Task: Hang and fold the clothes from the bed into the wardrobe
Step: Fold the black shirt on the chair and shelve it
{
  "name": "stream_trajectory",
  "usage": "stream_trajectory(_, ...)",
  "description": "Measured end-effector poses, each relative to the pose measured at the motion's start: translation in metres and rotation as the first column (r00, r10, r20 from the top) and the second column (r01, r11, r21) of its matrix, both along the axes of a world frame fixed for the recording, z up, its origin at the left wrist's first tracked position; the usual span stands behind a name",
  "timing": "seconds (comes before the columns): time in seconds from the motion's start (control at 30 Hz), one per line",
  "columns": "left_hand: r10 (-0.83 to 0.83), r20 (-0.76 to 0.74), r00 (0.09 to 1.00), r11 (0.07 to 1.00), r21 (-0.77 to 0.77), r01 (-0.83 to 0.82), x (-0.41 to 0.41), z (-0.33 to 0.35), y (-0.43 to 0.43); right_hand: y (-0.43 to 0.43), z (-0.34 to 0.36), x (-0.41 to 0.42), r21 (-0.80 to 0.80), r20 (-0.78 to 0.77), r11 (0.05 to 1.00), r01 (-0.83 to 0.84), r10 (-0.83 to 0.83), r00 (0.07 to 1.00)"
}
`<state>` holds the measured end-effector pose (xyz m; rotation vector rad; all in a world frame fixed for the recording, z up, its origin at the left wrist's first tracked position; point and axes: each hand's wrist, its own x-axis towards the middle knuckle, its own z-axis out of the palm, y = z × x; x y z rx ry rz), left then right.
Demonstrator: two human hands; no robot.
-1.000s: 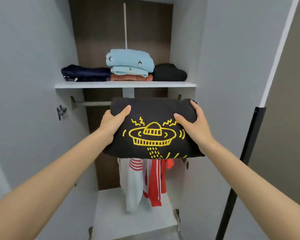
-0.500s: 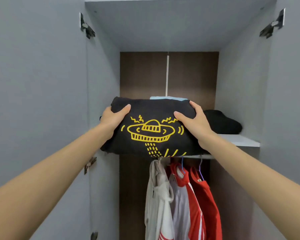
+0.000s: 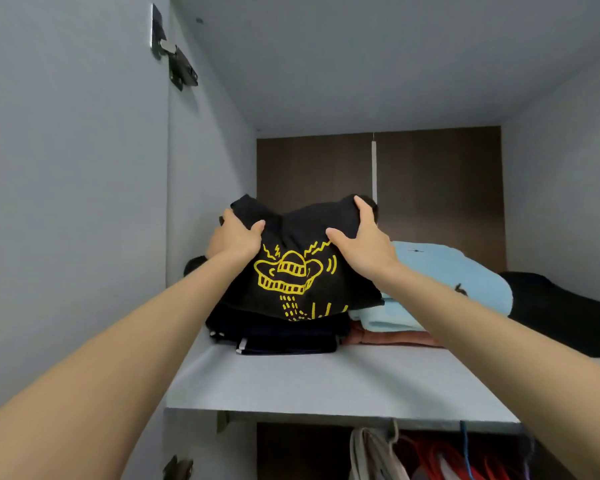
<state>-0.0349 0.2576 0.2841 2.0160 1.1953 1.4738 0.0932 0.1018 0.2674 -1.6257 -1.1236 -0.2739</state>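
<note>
1. The folded black shirt (image 3: 291,258) is gripped at its sides by the left hand (image 3: 238,237) and right hand (image 3: 364,245), held apart.
2. Its near edge is rested on the navy pile (image 3: 284,336) on the shelf (image 3: 326,382).
3. It is judged soft and light; both edges should be supported.

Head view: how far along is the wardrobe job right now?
Done: a navy pile, a light blue garment on a salmon garment and a black garment lie folded on the shelf; red and white clothes hang below. In hand: left hand and right hand grip the folded black UFO-print shirt, its lower edge on the navy pile. Left: let go; the bed is out of view.
</note>
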Motion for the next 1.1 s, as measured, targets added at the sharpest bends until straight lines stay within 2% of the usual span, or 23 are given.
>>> stream_trajectory(0.1,0.130,-0.197,0.972,0.990,0.080,-0.116,0.029,0.006,0.030,0.039,0.011,0.008,-0.065,0.071,0.997,0.036,-0.032,0.997)
stream_trajectory(0.27,0.265,-0.296,0.918,0.947,0.259,-0.190,0.054,-0.005,0.071,0.090,0.016,0.029,-0.194,0.087,0.980,0.033,-0.016,0.996)
stream_trajectory(0.37,0.353,-0.452,0.819,0.910,0.370,-0.188,0.061,-0.015,0.098,0.114,0.012,0.037,-0.342,0.111,0.937,0.078,-0.043,0.993)
stream_trajectory(0.47,0.429,-0.644,0.633,0.888,0.428,-0.167,0.062,-0.032,0.118,0.128,-0.004,0.044,-0.441,0.311,0.859,0.261,-0.127,0.942)
stream_trajectory(0.53,0.514,-0.676,0.529,0.835,0.536,-0.125,0.067,-0.040,0.128,0.137,-0.015,0.050,-0.447,0.542,0.797,0.407,-0.121,0.832)
stream_trajectory(0.57,0.532,-0.673,0.514,0.814,0.574,-0.092,0.071,-0.042,0.132,0.141,-0.019,0.052,-0.446,0.615,0.782,0.435,-0.086,0.784)
stream_trajectory(0.63,0.475,-0.719,0.507,0.842,0.539,-0.024,0.078,-0.040,0.139,0.149,-0.021,0.052,-0.539,0.582,0.763,0.357,0.031,0.813)
stream_trajectory(0.7,0.324,-0.772,0.547,0.919,0.395,0.014,0.082,-0.042,0.147,0.156,-0.026,0.051,-0.668,0.515,0.685,0.291,0.144,0.845)
stream_trajectory(0.8,0.227,-0.789,0.571,0.954,0.298,0.032,0.086,-0.052,0.156,0.162,-0.044,0.055,-0.752,0.468,0.579,0.314,0.135,0.873)
stream_trajectory(0.97,0.175,-0.821,0.543,0.977,0.214,0.009,0.089,-0.059,0.160,0.150,-0.065,0.056,-0.730,0.427,0.610,0.307,0.056,0.903)
stream_trajectory(1.1,0.098,-0.785,0.612,0.991,0.134,0.013,0.085,-0.058,0.152,0.143,-0.063,0.053,-0.730,0.455,0.599,0.329,0.067,0.888)
